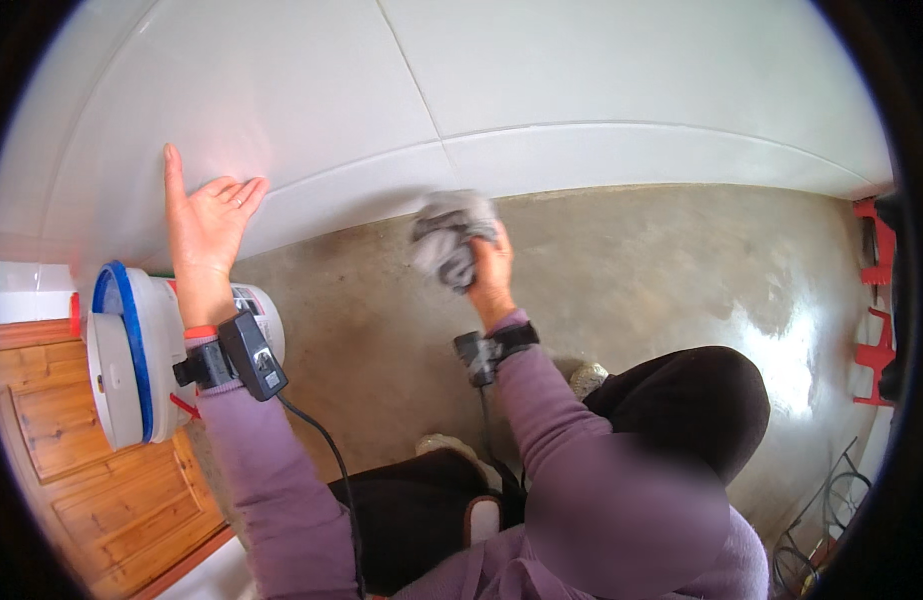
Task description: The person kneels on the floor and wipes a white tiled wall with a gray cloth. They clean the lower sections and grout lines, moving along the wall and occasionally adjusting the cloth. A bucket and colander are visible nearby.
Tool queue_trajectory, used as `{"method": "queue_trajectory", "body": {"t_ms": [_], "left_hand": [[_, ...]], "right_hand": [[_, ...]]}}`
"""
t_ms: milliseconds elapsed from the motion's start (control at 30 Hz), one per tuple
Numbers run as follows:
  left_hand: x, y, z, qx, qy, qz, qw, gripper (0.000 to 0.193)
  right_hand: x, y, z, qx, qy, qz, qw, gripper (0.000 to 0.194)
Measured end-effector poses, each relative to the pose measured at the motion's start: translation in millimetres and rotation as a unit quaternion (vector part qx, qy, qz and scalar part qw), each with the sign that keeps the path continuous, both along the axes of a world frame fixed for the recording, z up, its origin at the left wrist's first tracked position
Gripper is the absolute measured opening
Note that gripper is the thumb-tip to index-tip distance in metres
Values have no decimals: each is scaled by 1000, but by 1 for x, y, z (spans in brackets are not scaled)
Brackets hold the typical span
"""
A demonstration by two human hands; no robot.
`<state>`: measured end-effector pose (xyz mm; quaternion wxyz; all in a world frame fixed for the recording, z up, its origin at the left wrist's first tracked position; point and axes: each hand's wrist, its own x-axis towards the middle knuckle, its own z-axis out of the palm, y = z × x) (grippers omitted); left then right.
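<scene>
My right hand grips a crumpled grey and white cloth, blurred as if in motion. The cloth is in front of the foot of a white tiled wall; whether it touches the tiles I cannot tell. To the left, my left hand is raised by the wall, palm turned up, thumb apart and fingers partly bent. It holds nothing, and contact between its fingertips and the wall is unclear. A ring is on one finger. Both wrists carry strapped black devices with cables.
White plastic buckets, one with a blue rim, stand beneath my left forearm. Beyond them is a wooden door. Red plastic stools line the right side of the concrete floor. A wheeled metal frame is at lower right.
</scene>
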<state>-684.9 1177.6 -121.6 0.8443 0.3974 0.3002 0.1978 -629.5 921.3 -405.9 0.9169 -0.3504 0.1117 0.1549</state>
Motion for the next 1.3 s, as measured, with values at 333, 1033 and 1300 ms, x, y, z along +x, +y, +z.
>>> {"method": "queue_trajectory", "body": {"t_ms": [333,1033,1300], "left_hand": [[14,-5,11,-51,-21,47,997,142],[15,-3,6,-32,-13,67,997,140],[21,1,-12,33,-53,56,996,125]], "right_hand": [[143,-148,-48,-102,33,-258,960,42],[6,16,11,-219,-123,26,968,31],[119,-90,-7,-214,-14,-350,912,35]]}}
